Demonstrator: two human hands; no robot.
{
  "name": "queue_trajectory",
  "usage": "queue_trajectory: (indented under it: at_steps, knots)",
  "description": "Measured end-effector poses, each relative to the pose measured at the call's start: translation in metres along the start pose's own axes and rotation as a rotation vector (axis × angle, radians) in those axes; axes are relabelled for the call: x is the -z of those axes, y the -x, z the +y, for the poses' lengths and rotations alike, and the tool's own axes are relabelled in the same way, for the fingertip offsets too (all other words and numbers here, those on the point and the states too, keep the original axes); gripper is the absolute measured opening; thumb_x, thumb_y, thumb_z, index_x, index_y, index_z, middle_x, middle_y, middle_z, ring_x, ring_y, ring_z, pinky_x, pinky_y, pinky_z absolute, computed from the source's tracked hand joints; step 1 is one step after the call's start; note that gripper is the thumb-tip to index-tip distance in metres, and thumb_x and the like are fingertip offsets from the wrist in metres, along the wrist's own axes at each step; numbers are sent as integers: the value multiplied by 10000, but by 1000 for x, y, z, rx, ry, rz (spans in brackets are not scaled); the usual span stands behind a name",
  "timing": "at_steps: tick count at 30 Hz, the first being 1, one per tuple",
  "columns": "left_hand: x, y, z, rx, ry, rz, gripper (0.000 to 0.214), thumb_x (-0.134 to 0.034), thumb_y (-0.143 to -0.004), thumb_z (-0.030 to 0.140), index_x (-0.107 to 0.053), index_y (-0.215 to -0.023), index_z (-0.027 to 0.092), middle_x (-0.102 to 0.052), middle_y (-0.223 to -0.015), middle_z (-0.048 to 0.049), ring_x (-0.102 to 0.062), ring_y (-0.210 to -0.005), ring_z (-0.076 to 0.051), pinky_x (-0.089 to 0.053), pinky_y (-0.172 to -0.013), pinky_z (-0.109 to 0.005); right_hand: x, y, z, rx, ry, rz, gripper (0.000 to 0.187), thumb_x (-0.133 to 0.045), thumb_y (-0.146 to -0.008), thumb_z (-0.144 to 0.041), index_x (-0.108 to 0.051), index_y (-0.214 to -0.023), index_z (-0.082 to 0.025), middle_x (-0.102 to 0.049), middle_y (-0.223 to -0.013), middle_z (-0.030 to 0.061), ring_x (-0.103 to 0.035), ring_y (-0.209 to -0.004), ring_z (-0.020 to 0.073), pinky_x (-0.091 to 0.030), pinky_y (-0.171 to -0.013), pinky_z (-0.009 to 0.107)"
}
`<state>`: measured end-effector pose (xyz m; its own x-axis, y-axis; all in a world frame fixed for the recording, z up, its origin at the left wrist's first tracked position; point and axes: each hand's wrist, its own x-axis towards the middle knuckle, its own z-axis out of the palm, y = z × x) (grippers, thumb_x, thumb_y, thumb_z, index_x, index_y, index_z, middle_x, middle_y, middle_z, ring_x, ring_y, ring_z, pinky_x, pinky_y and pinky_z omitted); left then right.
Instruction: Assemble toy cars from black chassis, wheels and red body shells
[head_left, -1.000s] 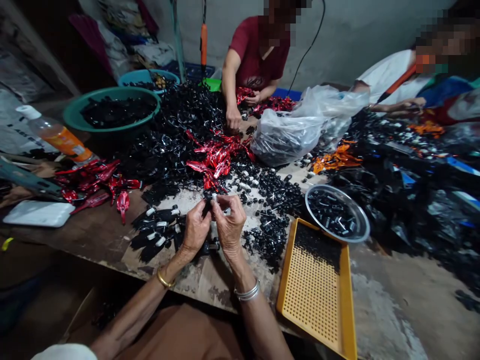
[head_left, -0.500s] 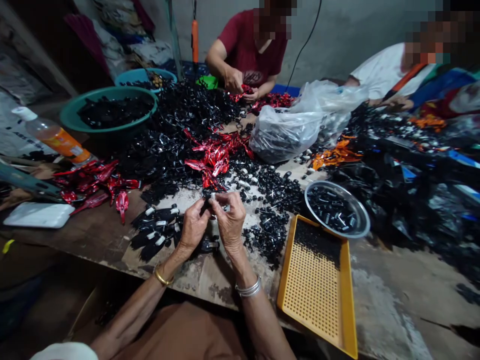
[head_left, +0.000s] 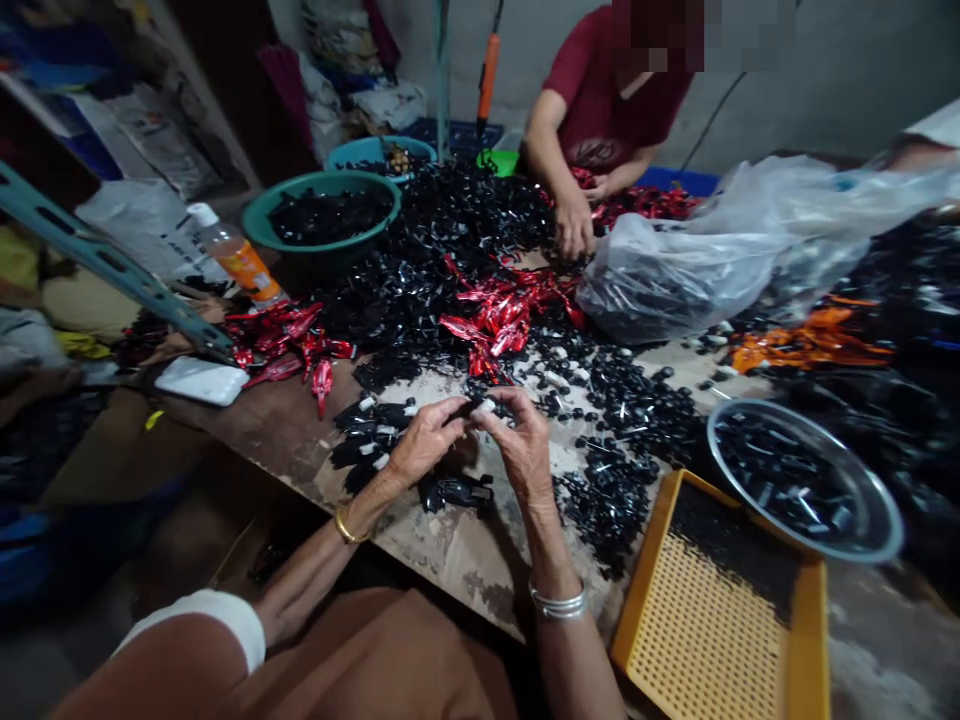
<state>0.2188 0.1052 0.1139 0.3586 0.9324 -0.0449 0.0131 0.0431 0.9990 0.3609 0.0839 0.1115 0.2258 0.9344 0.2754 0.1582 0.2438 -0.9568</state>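
My left hand [head_left: 426,442] and my right hand [head_left: 519,440] meet over the worn wooden table [head_left: 450,545], fingertips pinched together on a small black part with a white tip [head_left: 480,407]. A gold bangle is on my left wrist, silver bangles on my right. Just below my hands lies a black assembled piece [head_left: 457,491]. To the left lies a row of black pieces with white tips [head_left: 371,428]. Loose small black parts [head_left: 611,440] are scattered to the right of my hands.
A yellow perforated tray [head_left: 720,620] and a metal bowl of black parts [head_left: 802,478] sit at the right. Red foil pieces [head_left: 502,310], a green basin [head_left: 322,215], a clear bag [head_left: 675,270] and an orange bottle [head_left: 240,258] lie beyond. A person in red works opposite.
The view has swung left, so everything sits further right in the picture. My hands stay pinched on the small part. The person opposite has lowered a hand to the pile.
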Motion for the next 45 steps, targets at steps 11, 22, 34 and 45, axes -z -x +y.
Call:
queue_trajectory:
  at_steps: [11,22,34,45]
  knots:
    - [172,23,-8,103,-869,294,232,-491,-738,310,-656,-864,206,-703,-905,-49,-618,-895,-226,-478,-851,-355,41,-18,11,-87,-43,540,269,-683,-712,-400,-625,-821,-160,-616,-731,-16,-575,-587,109,-475,-597,268]
    - [151,13,-5,4,-1558,251,362,-343,-886,273,-673,-993,168,-667,-990,-153,-538,-937,-307,-420,-786,-396,75,-18,43,27,801,488,158,-491,-796,-170,-648,-783,-180,-592,-802,57,-533,-811,201,-426,-770,345]
    - [176,-42,-29,-33,-1323,-67,270,-516,-771,168,-610,-1023,191,-570,-956,-54,-505,-970,-218,-397,-825,-283,72,-12,62,-133,1093,324,222,-501,-777,-96,-689,-857,-183,-591,-909,109,-443,-907,257,-344,-777,378]
    - [161,-36,-12,-156,-1366,37,85,-493,-758,179,-539,-827,199,-566,-947,-87,-498,-948,-252,-407,-779,-321,62,-38,70,-115,1106,319,229,-520,-786,-130,-658,-964,-168,-621,-928,113,-458,-884,248,-341,-802,376]
